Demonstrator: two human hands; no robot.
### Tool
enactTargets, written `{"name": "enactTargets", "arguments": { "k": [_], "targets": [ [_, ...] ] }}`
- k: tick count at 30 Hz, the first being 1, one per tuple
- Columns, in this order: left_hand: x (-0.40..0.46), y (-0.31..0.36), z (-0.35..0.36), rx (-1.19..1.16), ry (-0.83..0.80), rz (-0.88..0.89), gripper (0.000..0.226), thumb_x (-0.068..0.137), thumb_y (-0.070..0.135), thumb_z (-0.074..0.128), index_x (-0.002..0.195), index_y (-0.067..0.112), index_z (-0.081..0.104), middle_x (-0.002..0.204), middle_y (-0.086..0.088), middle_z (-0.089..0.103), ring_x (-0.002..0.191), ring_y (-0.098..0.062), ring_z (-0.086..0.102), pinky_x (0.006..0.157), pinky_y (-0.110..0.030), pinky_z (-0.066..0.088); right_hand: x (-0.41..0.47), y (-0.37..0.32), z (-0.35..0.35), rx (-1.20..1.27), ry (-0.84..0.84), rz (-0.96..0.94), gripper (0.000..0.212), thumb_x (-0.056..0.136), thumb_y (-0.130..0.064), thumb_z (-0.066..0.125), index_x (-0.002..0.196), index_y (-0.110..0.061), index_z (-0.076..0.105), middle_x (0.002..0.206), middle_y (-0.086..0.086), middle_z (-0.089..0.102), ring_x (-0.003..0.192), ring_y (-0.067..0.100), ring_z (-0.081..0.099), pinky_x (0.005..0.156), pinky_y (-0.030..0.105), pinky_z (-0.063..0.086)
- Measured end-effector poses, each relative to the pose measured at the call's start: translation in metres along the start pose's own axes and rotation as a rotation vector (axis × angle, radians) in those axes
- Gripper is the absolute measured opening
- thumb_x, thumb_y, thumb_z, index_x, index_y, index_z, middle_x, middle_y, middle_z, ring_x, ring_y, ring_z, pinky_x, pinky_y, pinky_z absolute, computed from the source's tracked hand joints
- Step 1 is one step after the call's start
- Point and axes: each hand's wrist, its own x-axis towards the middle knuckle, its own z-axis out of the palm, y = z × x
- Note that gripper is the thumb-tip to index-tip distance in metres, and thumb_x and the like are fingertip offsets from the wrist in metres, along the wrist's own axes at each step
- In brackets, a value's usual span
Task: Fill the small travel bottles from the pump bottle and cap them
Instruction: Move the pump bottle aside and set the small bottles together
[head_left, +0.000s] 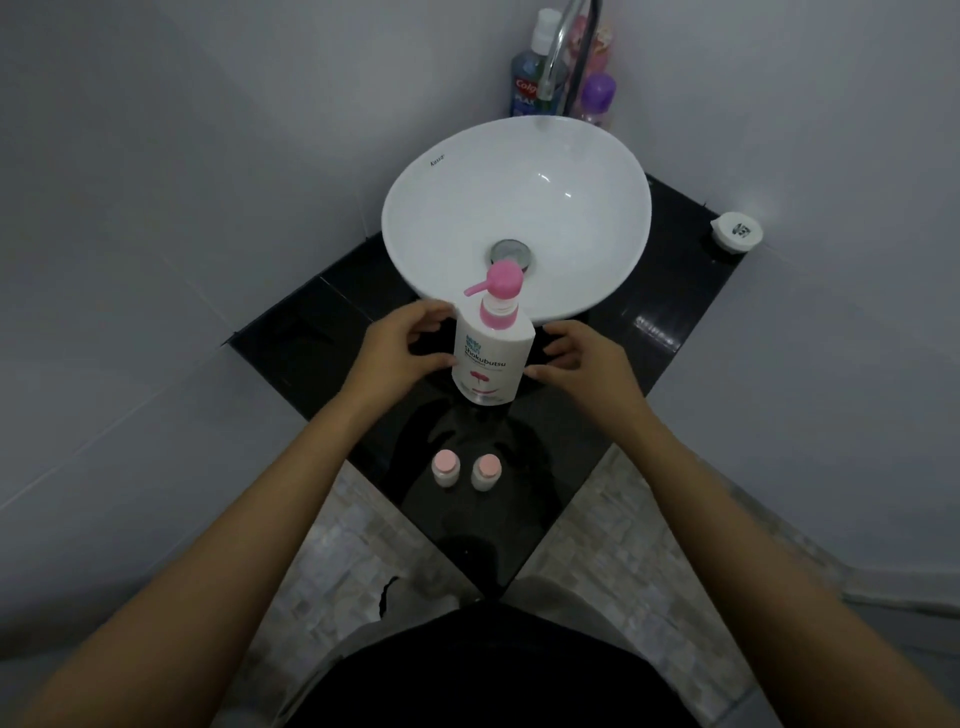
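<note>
Left hand (400, 345) curls around the left side of the pump bottle (491, 358), thumb and fingers on its white body. The bottle stands upright mid-counter (670, 312), just before the basin (519, 208), pink nozzle pointing left. Right hand (582, 364) on the bottle's right side, fingers bent, thumb tip at its edge; whether it truly touches, I cannot tell. Near the counter's front corner, two travel bottles (466, 471) stand side by side, pink caps on, well apart from both hands.
</note>
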Motion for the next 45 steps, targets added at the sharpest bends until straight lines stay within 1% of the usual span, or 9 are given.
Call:
{"name": "enactTargets", "arguments": {
  "k": [3, 7, 15, 22, 28, 30, 36, 43, 45],
  "targets": [
    [0.014, 0.005, -0.001, -0.018, -0.033, 0.027, 0.059, 0.072, 0.006, 0.078, 0.126, 0.019, 0.058, 0.116, -0.001, 0.067, 0.110, -0.011, 0.061, 0.103, -0.032, 0.046, 0.014, -0.002, 0.008, -0.011, -0.030, -0.058, 0.053, 0.076, -0.023, 0.076, 0.124, -0.018, 0.056, 0.112, 0.002, 0.063, 0.095, 0.015, 0.063, 0.084, 0.034, 0.056],
    [0.022, 0.007, 0.001, -0.055, -0.098, 0.038, 0.055, 0.073, 0.004, 0.077, 0.123, 0.019, 0.062, 0.109, -0.001, 0.071, 0.104, -0.011, 0.066, 0.097, -0.035, 0.052, 0.018, -0.009, 0.013, -0.016, -0.087, -0.154, 0.044, 0.079, -0.015, 0.074, 0.120, -0.015, 0.059, 0.120, 0.002, 0.065, 0.099, 0.010, 0.060, 0.080, 0.018, 0.049],
    [0.017, 0.011, 0.001, -0.166, -0.114, 0.021, 0.041, 0.070, -0.003, 0.076, 0.107, 0.010, 0.066, 0.105, 0.000, 0.071, 0.099, -0.008, 0.068, 0.088, -0.024, 0.054, 0.011, -0.009, 0.018, 0.035, -0.107, -0.215, 0.045, 0.080, -0.013, 0.071, 0.124, -0.015, 0.060, 0.119, -0.001, 0.067, 0.104, 0.009, 0.062, 0.088, 0.023, 0.051],
    [-0.008, 0.012, -0.016, -0.253, 0.057, 0.031, 0.042, 0.068, -0.006, 0.076, 0.107, 0.009, 0.067, 0.100, 0.000, 0.072, 0.094, -0.008, 0.068, 0.080, -0.018, 0.054, 0.017, -0.029, 0.024, 0.020, -0.184, -0.296, 0.043, 0.079, -0.012, 0.072, 0.121, -0.018, 0.063, 0.110, -0.010, 0.069, 0.101, 0.002, 0.063, 0.086, 0.022, 0.053],
    [-0.024, 0.003, -0.075, -0.235, 0.316, 0.014, 0.048, 0.063, -0.001, 0.081, 0.093, 0.033, 0.065, 0.089, 0.014, 0.070, 0.085, -0.001, 0.066, 0.080, -0.021, 0.055, 0.052, -0.097, 0.051, -0.002, -0.360, -0.392, 0.038, 0.078, -0.010, 0.072, 0.111, -0.026, 0.062, 0.101, -0.019, 0.067, 0.095, -0.009, 0.062, 0.079, 0.009, 0.048],
    [-0.026, -0.004, -0.096, -0.238, 0.404, 0.000, 0.046, 0.061, -0.002, 0.082, 0.091, 0.029, 0.065, 0.088, 0.014, 0.070, 0.082, 0.001, 0.066, 0.078, -0.020, 0.055, 0.066, -0.122, 0.067, 0.017, -0.451, -0.428, 0.040, 0.078, -0.008, 0.072, 0.112, -0.027, 0.063, 0.101, -0.021, 0.067, 0.095, -0.012, 0.062, 0.077, 0.007, 0.048],
    [-0.023, -0.034, -0.147, -0.142, 0.604, -0.076, 0.038, 0.061, -0.003, 0.082, 0.093, 0.007, 0.065, 0.085, 0.010, 0.067, 0.073, 0.009, 0.061, 0.072, -0.010, 0.048, 0.116, -0.174, 0.131, 0.032, -0.632, -0.505, 0.048, 0.076, -0.002, 0.073, 0.121, -0.013, 0.063, 0.117, 0.004, 0.070, 0.108, 0.016, 0.065, 0.096, 0.038, 0.052],
    [-0.005, -0.062, -0.174, -0.048, 0.699, -0.162, 0.035, 0.060, 0.000, 0.083, 0.087, 0.003, 0.061, 0.086, -0.003, 0.066, 0.078, -0.012, 0.060, 0.071, -0.019, 0.050, 0.156, -0.200, 0.176, -0.008, -0.715, -0.467, 0.048, 0.077, 0.004, 0.069, 0.123, -0.008, 0.060, 0.120, 0.010, 0.066, 0.113, 0.024, 0.062, 0.100, 0.038, 0.049],
    [0.001, -0.067, -0.177, -0.060, 0.710, -0.199, 0.037, 0.058, -0.001, 0.083, 0.087, 0.002, 0.060, 0.086, -0.005, 0.065, 0.078, -0.015, 0.059, 0.069, -0.016, 0.049, 0.164, -0.203, 0.183, -0.033, -0.728, -0.461, 0.049, 0.077, 0.003, 0.069, 0.124, -0.009, 0.059, 0.121, 0.012, 0.066, 0.113, 0.025, 0.062, 0.099, 0.042, 0.050]
  ]
}}
